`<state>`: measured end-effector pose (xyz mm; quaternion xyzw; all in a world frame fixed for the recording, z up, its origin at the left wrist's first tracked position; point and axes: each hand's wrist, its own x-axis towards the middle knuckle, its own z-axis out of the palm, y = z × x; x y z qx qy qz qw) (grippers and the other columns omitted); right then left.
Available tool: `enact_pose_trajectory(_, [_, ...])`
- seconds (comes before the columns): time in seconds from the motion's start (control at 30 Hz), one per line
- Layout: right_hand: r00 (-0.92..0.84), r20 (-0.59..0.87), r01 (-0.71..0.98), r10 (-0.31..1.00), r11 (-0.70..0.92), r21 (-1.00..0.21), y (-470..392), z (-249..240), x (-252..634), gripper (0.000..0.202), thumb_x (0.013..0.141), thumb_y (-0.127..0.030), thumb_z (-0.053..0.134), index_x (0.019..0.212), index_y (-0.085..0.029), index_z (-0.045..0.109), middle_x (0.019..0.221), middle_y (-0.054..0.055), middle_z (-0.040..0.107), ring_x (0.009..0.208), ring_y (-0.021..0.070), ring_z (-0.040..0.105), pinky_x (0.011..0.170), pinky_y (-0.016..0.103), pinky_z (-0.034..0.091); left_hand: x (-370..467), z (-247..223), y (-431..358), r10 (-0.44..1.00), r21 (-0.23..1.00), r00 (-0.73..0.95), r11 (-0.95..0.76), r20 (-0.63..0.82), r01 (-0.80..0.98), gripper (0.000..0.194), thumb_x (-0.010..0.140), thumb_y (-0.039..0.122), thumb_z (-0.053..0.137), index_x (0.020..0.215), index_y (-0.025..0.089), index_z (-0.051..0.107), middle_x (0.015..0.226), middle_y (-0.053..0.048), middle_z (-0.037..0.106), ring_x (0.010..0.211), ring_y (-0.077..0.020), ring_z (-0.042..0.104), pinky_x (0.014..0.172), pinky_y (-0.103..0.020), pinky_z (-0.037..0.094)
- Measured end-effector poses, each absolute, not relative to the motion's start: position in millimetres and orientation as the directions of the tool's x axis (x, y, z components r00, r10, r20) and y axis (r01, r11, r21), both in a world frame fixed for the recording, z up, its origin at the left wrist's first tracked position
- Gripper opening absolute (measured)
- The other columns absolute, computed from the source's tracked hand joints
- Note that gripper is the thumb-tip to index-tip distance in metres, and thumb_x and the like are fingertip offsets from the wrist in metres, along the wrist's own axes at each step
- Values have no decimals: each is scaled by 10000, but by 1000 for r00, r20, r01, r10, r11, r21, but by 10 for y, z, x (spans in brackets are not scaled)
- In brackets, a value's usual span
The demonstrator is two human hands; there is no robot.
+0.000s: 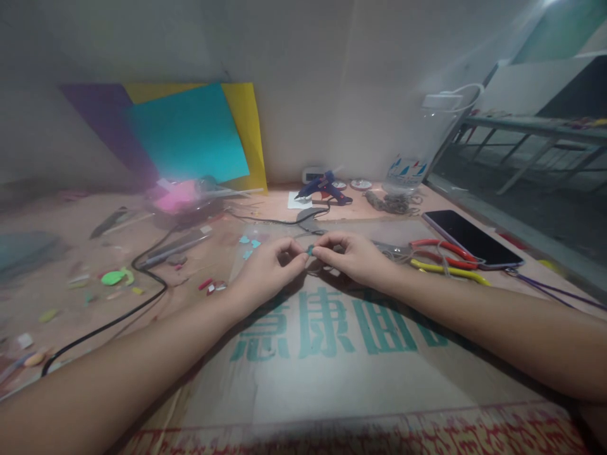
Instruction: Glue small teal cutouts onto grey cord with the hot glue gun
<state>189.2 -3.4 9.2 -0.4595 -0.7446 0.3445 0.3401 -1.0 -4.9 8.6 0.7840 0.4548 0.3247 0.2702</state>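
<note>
Near the middle of the table, a small teal piece [310,251] is pinched between both hands. My left hand [279,260] has its thumb and forefinger closed on the piece's left side. From the right, my right hand [348,254] holds the same piece between thumb and fingertip. Several light-blue paper bits [247,243] lie just left of my left hand. Under both hands is a sheet with large green characters [327,322]. A thin loop is partly visible below the fingertips; what it belongs to is unclear.
Behind the hands stands a blue glue gun [327,186] with a black cord. Red-handled pliers [446,251], a yellow-handled tool [450,272] and a phone [469,237] lie right. A plastic bottle [408,145] stands behind. Coloured paper [190,136] leans on the wall; scraps litter the left.
</note>
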Motion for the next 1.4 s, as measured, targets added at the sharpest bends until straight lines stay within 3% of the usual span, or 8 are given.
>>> enact_pose_trajectory(0.2, [-339, 197, 348, 920, 318, -882, 7, 41, 1900, 340, 891, -430, 468, 805, -155, 649, 664, -9, 616, 589, 95, 554, 570, 211, 423, -4, 74, -13, 919, 800, 328, -362, 219, 478, 194, 812, 336, 530, 715, 175, 576, 705, 4, 630, 697, -153, 577, 656, -248, 426])
enact_pose_trajectory(0.4, [-351, 111, 268, 930, 214, -939, -9, 62, 1860, 227, 800, -363, 610, 898, -161, 645, 732, 3, 652, 665, 126, 612, 626, 240, 471, 4, 71, 0, 939, 830, 285, -313, 195, 463, 207, 802, 360, 539, 719, 172, 565, 691, 1, 610, 688, -159, 570, 635, -251, 419])
enact_pose_trajectory(0.57, [-347, 109, 353, 932, 237, -905, -11, 80, 1857, 169, 802, -317, 599, 830, -154, 632, 754, 26, 678, 698, 146, 635, 665, 256, 479, 12, 69, 1, 932, 836, 303, -322, 198, 444, 205, 810, 348, 529, 721, 168, 570, 705, -11, 621, 704, -165, 578, 645, -254, 427])
enact_pose_trajectory(0.8, [-361, 127, 299, 924, 244, -923, 9, 56, 1875, 236, 834, -382, 571, 891, -160, 623, 802, 34, 689, 712, 140, 642, 668, 251, 491, -7, 39, 3, 916, 829, 343, -352, 208, 435, 185, 805, 321, 525, 716, 168, 578, 701, -9, 621, 695, -160, 578, 635, -246, 424])
enact_pose_trajectory(1.1, [-346, 105, 460, 932, 266, -847, -21, 121, 1860, 210, 824, -372, 568, 803, -168, 613, 772, 40, 694, 715, 173, 639, 666, 281, 484, 15, 66, -44, 892, 781, 386, -409, 235, 471, 163, 812, 287, 515, 738, 175, 606, 738, -12, 661, 722, -162, 606, 668, -254, 448])
enact_pose_trajectory(1.4, [-367, 123, 492, 922, 305, -816, -8, 84, 1877, 239, 844, -394, 534, 799, -176, 621, 750, 29, 684, 694, 170, 620, 650, 275, 466, -4, 14, -4, 882, 773, 398, -430, 251, 466, 179, 818, 299, 514, 754, 173, 623, 732, -6, 665, 715, -154, 605, 655, -242, 450])
